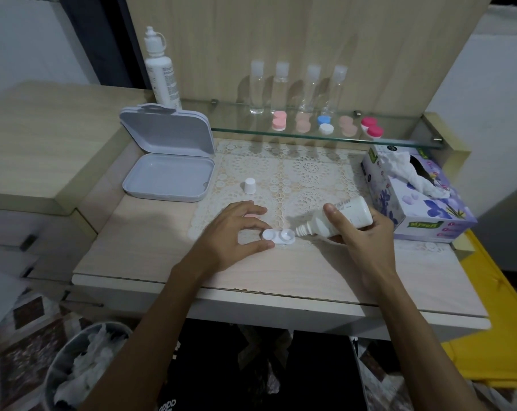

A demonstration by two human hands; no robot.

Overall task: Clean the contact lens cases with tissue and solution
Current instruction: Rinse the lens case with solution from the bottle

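The white lens case (278,235) lies flat at the front edge of the lace mat (307,173), its long axis running left to right, both wells open upward. The left hand (236,232) pinches the left end of the case between thumb and fingers. The right hand (361,235) is wrapped around the solution bottle (337,218), which lies nearly horizontal just right of the case, its nozzle pointing left at the right well. The bottle's small white cap (249,185) stands behind the case, on the mat
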